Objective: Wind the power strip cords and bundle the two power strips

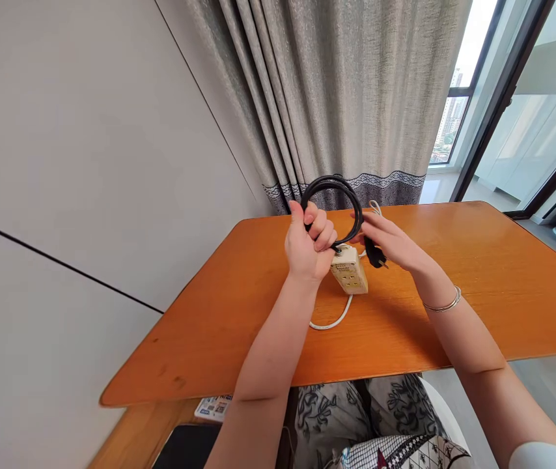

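Note:
My left hand [308,243] is closed around a coiled black power cable [333,185], holding the loop upright above the orange wooden table [454,273]. The fingers of my right hand [389,240] pinch the cable near its black plug [374,253], which hangs just below the hand. A silver bracelet sits on my right wrist. Under both hands lies a cream power strip [349,270] with several sockets, its white cord [333,320] curling toward me on the table.
A grey curtain [346,98] hangs behind the table, with a window and glass door at the right. The wall is close on the left. A shelf under the table holds a dark tablet [187,446] and a small card.

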A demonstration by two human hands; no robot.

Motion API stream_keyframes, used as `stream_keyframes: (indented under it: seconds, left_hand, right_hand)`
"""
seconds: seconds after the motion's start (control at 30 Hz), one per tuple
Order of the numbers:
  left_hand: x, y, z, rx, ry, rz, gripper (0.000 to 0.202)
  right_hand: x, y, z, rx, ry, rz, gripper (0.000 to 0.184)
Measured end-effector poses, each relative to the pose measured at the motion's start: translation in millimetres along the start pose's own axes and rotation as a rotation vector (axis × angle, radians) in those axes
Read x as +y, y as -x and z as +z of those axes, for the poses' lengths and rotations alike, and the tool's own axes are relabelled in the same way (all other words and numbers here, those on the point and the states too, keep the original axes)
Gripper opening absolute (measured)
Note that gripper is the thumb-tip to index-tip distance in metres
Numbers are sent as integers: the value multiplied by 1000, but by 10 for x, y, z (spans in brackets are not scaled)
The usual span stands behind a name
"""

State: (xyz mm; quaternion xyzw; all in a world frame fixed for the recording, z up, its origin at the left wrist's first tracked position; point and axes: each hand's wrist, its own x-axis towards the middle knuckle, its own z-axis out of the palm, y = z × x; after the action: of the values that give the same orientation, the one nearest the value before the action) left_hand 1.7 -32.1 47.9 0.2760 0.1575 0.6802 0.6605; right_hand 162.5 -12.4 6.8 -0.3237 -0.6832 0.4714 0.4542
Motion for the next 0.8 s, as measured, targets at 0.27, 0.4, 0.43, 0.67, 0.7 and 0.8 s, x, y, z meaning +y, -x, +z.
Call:
stream_keyframes:
  seconds: [0.27,0.4,0.43,0.67,0.7,0.8]
  left_hand:
    - [-62,-86,-47,79,-87,235,52]
    - [-117,-59,-46,79,-102,289,55]
    - [-130,-49,-46,71,-98,299,55]
    - [-146,0,-37,30,-75,275,56]
    - [-145,1,-35,31,-77,253,56]
    - [-154,4,-28,15,-86,183,55]
  right_hand:
    - [-28,102,84,-22,527,-94,68]
    - [-93,127,107,-97,358,-129,56]
    - [-98,123,107,-109,290,-119,54]
    - [-72,29,55,-30,-15,46,49]
    - [-68,19,54,-23,-18,61,49]
    - [-59,5,57,-39,-7,80,48]
